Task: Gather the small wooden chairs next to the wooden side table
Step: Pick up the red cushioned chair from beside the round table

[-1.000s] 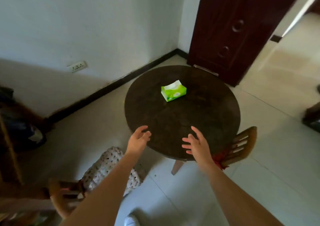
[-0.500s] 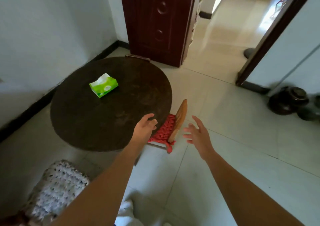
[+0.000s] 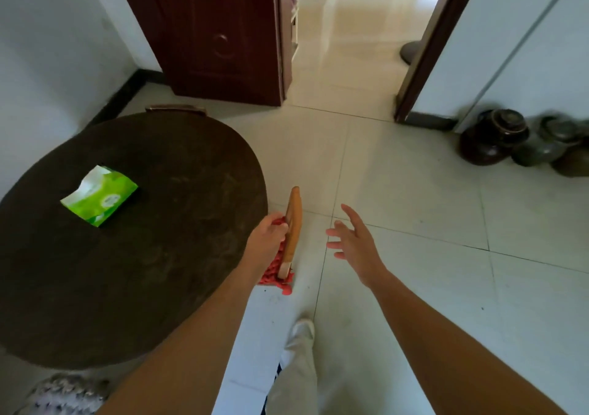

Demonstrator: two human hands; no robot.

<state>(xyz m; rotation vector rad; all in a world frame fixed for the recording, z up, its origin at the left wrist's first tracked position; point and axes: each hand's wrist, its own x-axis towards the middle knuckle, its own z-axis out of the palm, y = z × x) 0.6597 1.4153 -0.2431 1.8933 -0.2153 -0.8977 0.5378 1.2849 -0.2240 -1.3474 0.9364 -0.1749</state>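
Observation:
A round dark wooden side table [image 3: 153, 255] fills the left half of the view. A small wooden chair [image 3: 294, 223] with a red knitted seat cushion [image 3: 276, 271] is tucked under the table's right edge; only its curved backrest and part of the cushion show. My left hand [image 3: 266, 239] rests against the inner side of the backrest, over the cushion, fingers curled around the rail. My right hand [image 3: 352, 242] hovers open to the right of the chair, fingers spread, touching nothing. A second seat with a grey-white knitted cushion [image 3: 63, 394] peeks out at the bottom left.
A green tissue pack [image 3: 100, 199] lies on the table. A dark red door [image 3: 216, 32] stands open behind it, with a doorway and hallway beyond. Dark ceramic jars [image 3: 497, 137] sit against the right wall. My leg and white shoe [image 3: 301, 328] are on the pale tiled floor.
The view has swung right, away from the table top toward the chair with the red cushion. My left hand has reached the chair's backrest; my right hand stays open beside it.

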